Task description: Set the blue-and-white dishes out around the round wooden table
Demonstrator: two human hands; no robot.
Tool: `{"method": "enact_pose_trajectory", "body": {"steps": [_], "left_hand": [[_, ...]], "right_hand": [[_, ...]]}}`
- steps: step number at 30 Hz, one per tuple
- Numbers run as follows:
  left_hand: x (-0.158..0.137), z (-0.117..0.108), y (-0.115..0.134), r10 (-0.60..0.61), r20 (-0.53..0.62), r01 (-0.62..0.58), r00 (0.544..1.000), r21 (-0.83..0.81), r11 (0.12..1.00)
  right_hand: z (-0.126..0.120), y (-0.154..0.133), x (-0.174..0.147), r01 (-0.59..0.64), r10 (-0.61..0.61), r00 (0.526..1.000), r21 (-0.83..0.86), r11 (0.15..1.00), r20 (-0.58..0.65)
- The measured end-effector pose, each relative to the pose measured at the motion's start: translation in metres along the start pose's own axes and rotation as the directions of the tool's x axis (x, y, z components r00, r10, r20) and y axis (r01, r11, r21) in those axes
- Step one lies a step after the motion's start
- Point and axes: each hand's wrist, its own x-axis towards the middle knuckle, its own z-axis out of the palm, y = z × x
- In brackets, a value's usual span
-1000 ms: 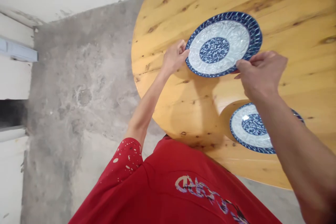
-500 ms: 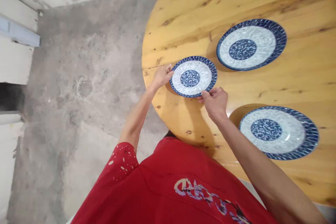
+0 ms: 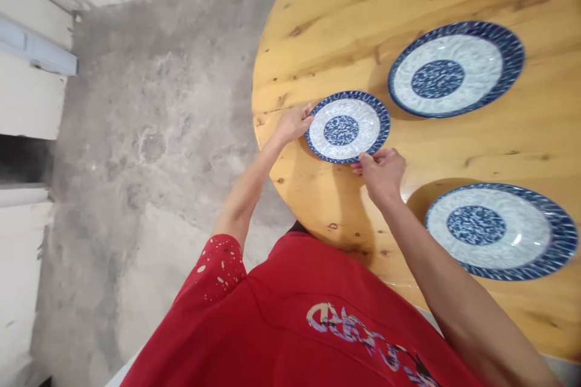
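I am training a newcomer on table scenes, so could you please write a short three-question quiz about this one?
1. How many plates are on the table?
2. True or false: both hands touch the small plate.
3. Which hand is at the small plate's near rim: A) left hand B) right hand?

Key:
1. Three: the small plate, a far plate and a near plate.
2. True; fingers of each hand meet its rim.
3. B.
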Motion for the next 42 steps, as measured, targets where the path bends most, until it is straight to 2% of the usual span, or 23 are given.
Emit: {"method": "enact_pose_trajectory", "body": {"steps": [4,8,12,16,20,23,27,31,34,37,42], "left_hand": [[-0.004,-0.005,0.008,-0.026,0.060,0.024,0.998,0.027,0.999],[-0.005,-0.005,0.009,-0.015,0.084,0.016,0.996,-0.011,1.000],[-0.001,0.001,-0.001,0.020,0.078,-0.017,0.997,-0.047,0.999],[0.001,0.003,-0.011,0.051,0.042,-0.046,0.998,-0.125,0.991],[-0.013,0.002,-0.020,0.049,-0.071,-0.067,0.996,-0.278,0.958],[-0.042,-0.001,-0.030,-0.097,-0.217,0.007,0.971,-0.382,0.924],[-0.108,-0.005,-0.048,-0.289,-0.398,0.106,0.870,-0.422,0.900],[-0.180,0.000,-0.066,-0.496,-0.441,0.277,0.748,-0.472,0.837],[-0.221,0.013,-0.073,-0.593,-0.382,0.357,0.709,-0.530,0.769],[-0.248,0.033,-0.070,-0.623,-0.307,0.407,0.720,-0.541,0.736],[-0.281,0.067,-0.055,-0.517,-0.217,0.376,0.828,-0.469,0.799]], "right_hand": [[-0.001,-0.004,-0.006,-0.073,0.073,0.997,0.058,0.996,0.005],[-0.004,-0.010,-0.012,-0.071,0.069,0.997,0.074,0.995,0.034],[-0.006,-0.013,-0.014,-0.064,0.059,0.997,0.105,0.992,0.051],[-0.010,-0.014,-0.029,-0.063,0.055,0.996,0.135,0.989,0.066],[-0.017,-0.010,-0.065,-0.031,0.019,0.994,0.107,0.994,0.109],[-0.021,-0.001,-0.101,-0.005,-0.014,0.969,0.078,0.997,0.245],[-0.031,0.012,-0.142,0.005,-0.012,0.917,0.017,1.000,0.398],[-0.048,0.026,-0.171,0.044,-0.038,0.899,-0.005,0.999,0.437],[-0.065,0.038,-0.192,0.058,-0.046,0.905,-0.016,0.998,0.422],[-0.081,0.052,-0.216,0.047,-0.042,0.923,-0.002,0.999,0.382],[-0.097,0.067,-0.249,0.044,-0.047,0.942,0.019,0.999,0.332]]}}
